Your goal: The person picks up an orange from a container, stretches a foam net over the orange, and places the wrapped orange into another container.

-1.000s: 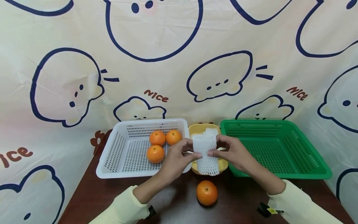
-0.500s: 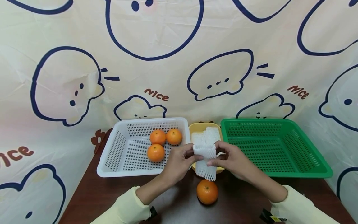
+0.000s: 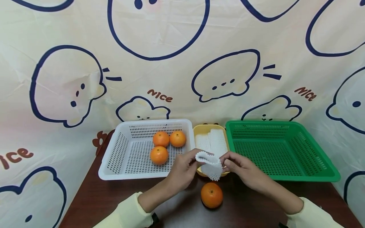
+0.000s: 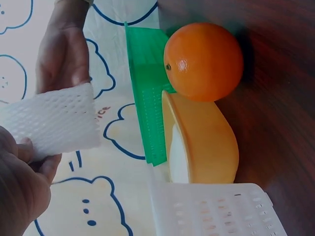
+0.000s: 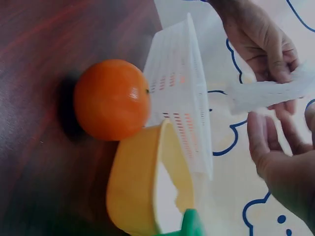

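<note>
A white foam net sleeve point(image 3: 212, 169) hangs over the yellow basket, its mouth spread into a loop towards me. My left hand point(image 3: 182, 169) pinches it by the left edge, thumb in front, as the right wrist view also shows. My right hand point(image 3: 246, 169) is at the sleeve's right edge, fingers loosely bent; in the right wrist view this hand point(image 5: 288, 160) has thumb and fingers apart, fingertips close to the sleeve. Whether they touch it I cannot tell. Just below the sleeve, an orange point(image 3: 211, 195) sits on the dark table.
A white basket point(image 3: 125, 175) with several oranges point(image 3: 159, 155) inside stands on the left. More foam net sleeves point(image 3: 218, 141) lie in the small yellow basket point(image 3: 201, 129) at centre. To the right is a green basket point(image 3: 285, 177). Behind everything hangs a printed cloth point(image 3: 176, 76).
The foam net sleeve has come lower and nearer, and its mouth has tipped towards me and opened into a loop. My right fingers have loosened from their pinch. The orange on the table stays put.
</note>
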### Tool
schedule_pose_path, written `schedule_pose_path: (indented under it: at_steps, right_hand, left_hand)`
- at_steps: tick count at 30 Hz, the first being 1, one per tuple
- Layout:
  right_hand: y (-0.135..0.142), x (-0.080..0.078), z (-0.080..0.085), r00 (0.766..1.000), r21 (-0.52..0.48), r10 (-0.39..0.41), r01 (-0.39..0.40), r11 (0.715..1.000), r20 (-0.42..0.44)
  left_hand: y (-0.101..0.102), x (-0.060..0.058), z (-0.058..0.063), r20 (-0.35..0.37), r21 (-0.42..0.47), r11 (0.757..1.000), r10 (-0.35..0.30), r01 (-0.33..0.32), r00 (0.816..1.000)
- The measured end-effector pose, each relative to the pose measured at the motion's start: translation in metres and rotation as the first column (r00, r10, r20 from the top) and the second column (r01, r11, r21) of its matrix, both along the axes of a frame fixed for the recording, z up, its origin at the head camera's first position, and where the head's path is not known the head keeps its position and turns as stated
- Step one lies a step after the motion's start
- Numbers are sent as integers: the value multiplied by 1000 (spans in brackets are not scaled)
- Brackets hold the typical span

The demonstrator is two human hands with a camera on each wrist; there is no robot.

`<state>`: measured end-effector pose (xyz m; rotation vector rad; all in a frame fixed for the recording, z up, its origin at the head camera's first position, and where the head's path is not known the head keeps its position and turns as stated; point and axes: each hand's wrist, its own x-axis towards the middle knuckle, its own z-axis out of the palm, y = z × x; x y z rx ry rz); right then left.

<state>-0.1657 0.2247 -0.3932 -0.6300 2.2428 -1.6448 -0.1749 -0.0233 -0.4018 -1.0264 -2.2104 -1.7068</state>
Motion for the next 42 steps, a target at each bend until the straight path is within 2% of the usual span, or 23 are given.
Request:
schedule_pose_path:
  at_steps: [3,5,10,17,22,26,30,32,33,34,36,37,38,39,40,42]
  right_hand:
    - [2,1,-4,998,33,-26,24,999,65]
    - [2,1,-6,990,31,-25,21,999,140]
    - [0,2,-9,946,-34,10,2,999,325]
    - [-3,3,-8,919,-91,31,6,996,392]
    - [-6,3,-12,894,-133,23,41,990,447]
    - [-7,4,-16,851,-234,77,55,971,519]
    - [-5,6,-19,789,-321,141,74,944,597]
    - [-4,5,-19,774,-335,151,83,939,615]
    - [-4,5,-20,768,-337,151,89,937,622]
    - [-4,5,-20,767,-341,153,90,936,623]
    - [-3,4,-20,765,-353,152,105,930,626]
    - [-3,3,-20,764,-361,152,113,926,628]
    - [-2,3,-21,764,-367,149,122,922,628]
    - [-2,2,-21,762,-376,152,127,918,629]
    - [-2,2,-21,762,-384,154,132,914,629]
    - [-3,2,-21,761,-398,155,145,906,630]
  left_hand:
    - [3,2,0,-72,-20,999,-41,39,997]
    - [5,3,-1,-105,-37,998,-53,50,993]
    - [7,4,-3,-149,-81,994,-90,78,985]
    - [6,7,-3,-142,-110,990,-99,84,985]
    - [6,6,-5,-193,-117,988,-121,99,974]
    - [7,7,-6,-234,-108,988,-133,110,963]
    - [7,7,-6,-286,-93,989,-140,118,948]
    - [8,7,-6,-288,-90,990,-129,107,949]
    - [8,7,-5,-267,-86,991,-122,103,956]
    - [7,8,-5,-212,-79,992,-115,100,970]
    - [7,9,-4,-43,-68,994,-94,91,995]
    - [7,9,-3,63,-56,995,-83,86,995]
    - [7,10,-3,166,-42,996,-69,77,984]
    - [7,10,-2,262,-38,998,-45,57,964]
    - [7,10,-2,346,-37,999,-23,38,938]
    - [8,10,-3,477,6,1000,-27,27,879]
